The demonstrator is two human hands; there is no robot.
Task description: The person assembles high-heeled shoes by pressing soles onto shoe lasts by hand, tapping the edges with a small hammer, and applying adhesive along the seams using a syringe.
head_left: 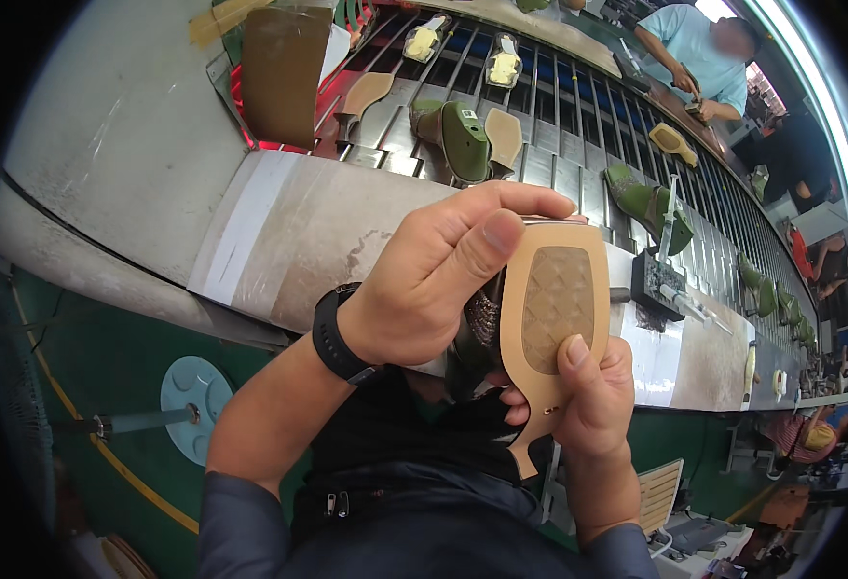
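Note:
Between my hands is a tan shoe sole (517,318) with a brown quilted-pattern forefoot patch, lying against a dark shoe upper (483,323) that has a glittery part at its side. My left hand (422,272) is closed round the toe end, its thumb on the sole's edge and a finger across the top. Lower down, my right hand (600,398) grips the narrow waist, thumb flat on the sole and fingertips showing at the far side. The upper is mostly hidden behind the sole and my left hand. A black watch band circles my left wrist.
Beyond the worktable edge (328,241) runs a roller conveyor carrying green shoe lasts (465,143) and tan soles (503,137). A black block (656,286) with a clear upright tube stands right of my hands. A brown board (287,79) is at upper left; a co-worker (699,58) works across the conveyor.

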